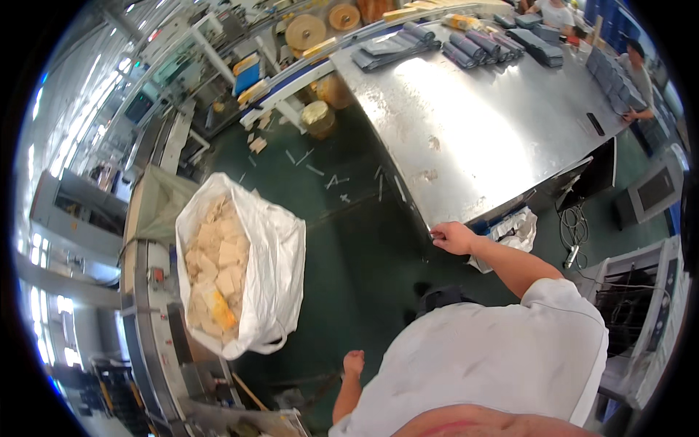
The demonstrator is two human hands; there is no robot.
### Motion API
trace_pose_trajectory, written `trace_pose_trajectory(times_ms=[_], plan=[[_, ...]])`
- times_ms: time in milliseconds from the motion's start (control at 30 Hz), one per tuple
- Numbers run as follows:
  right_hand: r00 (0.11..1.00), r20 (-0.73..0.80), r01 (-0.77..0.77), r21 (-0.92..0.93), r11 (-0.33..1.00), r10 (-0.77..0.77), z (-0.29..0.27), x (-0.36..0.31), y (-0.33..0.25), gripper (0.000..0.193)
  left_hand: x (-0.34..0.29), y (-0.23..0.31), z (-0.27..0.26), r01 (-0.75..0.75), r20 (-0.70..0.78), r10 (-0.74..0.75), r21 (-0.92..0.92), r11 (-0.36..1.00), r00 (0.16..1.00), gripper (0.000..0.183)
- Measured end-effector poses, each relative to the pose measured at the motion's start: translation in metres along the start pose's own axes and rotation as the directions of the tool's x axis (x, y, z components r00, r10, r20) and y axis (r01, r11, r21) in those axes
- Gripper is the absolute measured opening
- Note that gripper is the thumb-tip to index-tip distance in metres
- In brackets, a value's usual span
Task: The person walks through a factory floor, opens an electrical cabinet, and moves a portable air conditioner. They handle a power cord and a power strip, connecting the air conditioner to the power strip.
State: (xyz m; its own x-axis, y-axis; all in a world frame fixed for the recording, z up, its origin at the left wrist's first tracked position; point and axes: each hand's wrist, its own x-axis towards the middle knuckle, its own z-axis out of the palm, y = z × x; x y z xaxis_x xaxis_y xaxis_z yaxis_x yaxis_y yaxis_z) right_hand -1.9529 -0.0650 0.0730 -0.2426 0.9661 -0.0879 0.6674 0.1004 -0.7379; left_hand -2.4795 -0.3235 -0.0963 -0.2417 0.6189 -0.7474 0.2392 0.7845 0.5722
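My right hand (453, 237) is at the near corner of a large metal table (502, 146). Its fingers are curled and pinched together there; whether a small thing is between them is too small to tell. Down by my side, my left hand (354, 362) is curled into a loose fist, and nothing shows in it. Left of me on the floor stands a big white bulk bag (280, 269), its top wide apart. It is filled with crumpled beige paper scraps (218, 255), and a yellow packet (218, 309) lies among them.
Rolled dark plastic bags (484, 47) and flat grey stacks (389, 49) lie on the table's far side. Two people stand at far right; one has a hand (637, 114) by grey bundles (615, 79). Cables (574, 227) hang beneath the table. Paper strips (335, 182) litter the green floor.
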Motion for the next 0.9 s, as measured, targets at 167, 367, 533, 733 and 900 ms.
trace_pose_trajectory(times_ms=[167, 367, 533, 733, 900], plan=[[0.941, -0.319, 0.189, 0.212, 0.959, -0.115, 0.012, 0.080, 0.015, 0.026, 0.067, 0.028, 0.011, -0.155, -0.144, 0.117, -0.294, 0.943, 0.983, 0.009], [0.848, -0.529, -0.034, 0.014, 0.999, 0.037, -0.017, -0.039, 0.072, 0.026, 0.088, 0.084, 0.037, -0.287, 0.304, 0.162, 0.429, 0.856, 0.939, 0.011], [0.162, -0.724, -0.771, 0.331, 0.544, 0.670, -0.033, -0.323, 0.195, 0.046, 0.117, 0.140, 0.057, -0.273, 0.335, 0.085, 0.566, 0.778, 0.938, 0.019], [-0.459, -0.618, -0.883, 0.239, -0.403, 0.639, 0.003, -0.724, 0.275, 0.031, 0.119, 0.180, 0.152, -0.185, 0.281, 0.017, 0.581, 0.793, 0.959, 0.030], [-0.329, -0.593, -0.936, 0.100, -0.338, 0.735, 0.035, -0.855, 0.323, 0.044, 0.057, 0.197, 0.298, -0.434, 0.430, 0.170, 0.645, 0.629, 0.887, 0.038]])
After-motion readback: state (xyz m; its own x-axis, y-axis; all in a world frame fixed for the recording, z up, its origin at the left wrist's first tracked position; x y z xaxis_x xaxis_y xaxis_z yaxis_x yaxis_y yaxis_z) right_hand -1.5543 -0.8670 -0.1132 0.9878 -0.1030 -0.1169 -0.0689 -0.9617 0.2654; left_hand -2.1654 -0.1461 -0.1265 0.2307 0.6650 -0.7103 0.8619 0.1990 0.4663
